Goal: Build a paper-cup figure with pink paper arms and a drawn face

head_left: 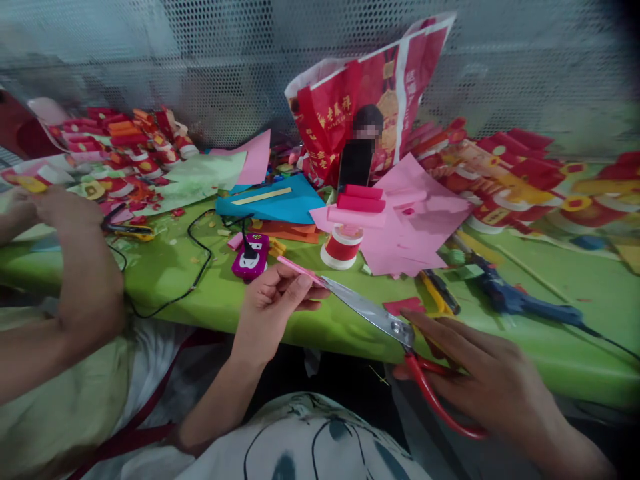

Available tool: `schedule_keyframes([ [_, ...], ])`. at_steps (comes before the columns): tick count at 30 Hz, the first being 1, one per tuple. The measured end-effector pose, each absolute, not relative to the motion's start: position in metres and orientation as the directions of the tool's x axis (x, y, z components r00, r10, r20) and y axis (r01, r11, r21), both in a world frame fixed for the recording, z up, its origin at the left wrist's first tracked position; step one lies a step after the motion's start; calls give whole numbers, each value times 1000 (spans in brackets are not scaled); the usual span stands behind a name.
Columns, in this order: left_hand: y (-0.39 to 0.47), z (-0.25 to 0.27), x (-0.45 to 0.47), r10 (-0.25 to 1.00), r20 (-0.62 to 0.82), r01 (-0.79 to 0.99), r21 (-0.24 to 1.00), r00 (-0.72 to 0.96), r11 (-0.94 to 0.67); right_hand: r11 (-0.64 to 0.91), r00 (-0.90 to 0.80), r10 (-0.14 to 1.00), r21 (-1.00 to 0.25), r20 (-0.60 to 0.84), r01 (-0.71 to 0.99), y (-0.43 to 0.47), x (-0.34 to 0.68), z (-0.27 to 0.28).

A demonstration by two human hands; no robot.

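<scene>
Perforated grey panelling (225, 73) is backing a green worktop (215, 303). Left hand (273, 307) is holding a pink paper strip (295, 266) above the worktop's near side, grip closed on it. Right hand (475, 367) is gripping red-handled scissors (370, 315); their tips are meeting the strip's end, contact unconfirmed. A red-and-white cup (341, 249) is standing beyond the scissors; a purple socket block (254, 260) is lying near the left hand.

Green table (165, 263), purple socket block (250, 257), black cable (193, 288), pink paper (425, 227), blue glue gun (520, 300)
</scene>
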State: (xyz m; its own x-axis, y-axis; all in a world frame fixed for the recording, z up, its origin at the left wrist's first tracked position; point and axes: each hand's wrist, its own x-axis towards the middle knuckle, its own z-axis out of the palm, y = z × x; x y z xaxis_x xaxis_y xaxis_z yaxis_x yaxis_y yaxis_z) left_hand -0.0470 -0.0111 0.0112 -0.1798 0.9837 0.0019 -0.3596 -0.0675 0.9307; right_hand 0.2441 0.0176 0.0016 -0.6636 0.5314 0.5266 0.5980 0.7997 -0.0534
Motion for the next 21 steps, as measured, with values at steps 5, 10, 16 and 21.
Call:
schedule_keyframes([
  [5, -10, 12, -47, 987, 12, -366, 928, -163, -72, 798, -657, 541, -75, 524, 598, 20, 241, 1],
  [10, -10, 12, -47, 983, -11, -326, 944, -182, -50, 796, -641, 569, -149, 515, 587, 19, 241, 1],
  [16, -9, 10, -47, 983, -10, -329, 943, -183, -52, 801, -632, 577, -204, 518, 563, 19, 238, 6],
  [21, -7, 8, -46, 984, -31, -331, 943, -177, -30, 799, -639, 564, -151, 523, 582, 19, 232, 9],
])
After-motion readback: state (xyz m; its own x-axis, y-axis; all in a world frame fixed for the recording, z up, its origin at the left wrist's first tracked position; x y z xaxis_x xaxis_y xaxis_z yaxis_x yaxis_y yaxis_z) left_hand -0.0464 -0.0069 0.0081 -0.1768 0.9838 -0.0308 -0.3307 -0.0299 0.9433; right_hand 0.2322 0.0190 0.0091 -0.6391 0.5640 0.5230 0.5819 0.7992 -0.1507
